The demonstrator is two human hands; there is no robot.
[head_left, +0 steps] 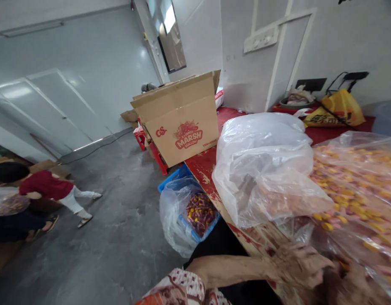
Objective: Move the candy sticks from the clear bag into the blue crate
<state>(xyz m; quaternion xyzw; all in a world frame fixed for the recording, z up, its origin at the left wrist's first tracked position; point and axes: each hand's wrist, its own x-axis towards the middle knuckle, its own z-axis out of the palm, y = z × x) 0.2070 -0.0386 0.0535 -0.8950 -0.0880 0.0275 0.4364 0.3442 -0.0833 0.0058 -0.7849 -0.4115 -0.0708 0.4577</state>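
Observation:
My left hand [301, 264] is at the table's near edge, fingers bent and pressed together; whatever they hold is hidden. Close beside it is my right hand [354, 281], smeared by motion and partly cut off by the frame, so its fingers cannot be read. Something dark with a touch of yellow shows between the two hands, too blurred to name. Just beyond them, a clear plastic sheet or bag [348, 178] holds many small yellow and pink candies [336, 205]. White translucent plastic bags [262, 148] lie bunched on the table to the left of it.
A cardboard carton [182, 127] printed "Marsh Mallow" stands at the red table's [200, 171] far left end. Below the edge sits a blue crate [197, 237] lined with plastic, holding dark red and yellow pieces [200, 212]. Two people [47, 186] are at the left. A yellow bag [336, 110] lies by the wall.

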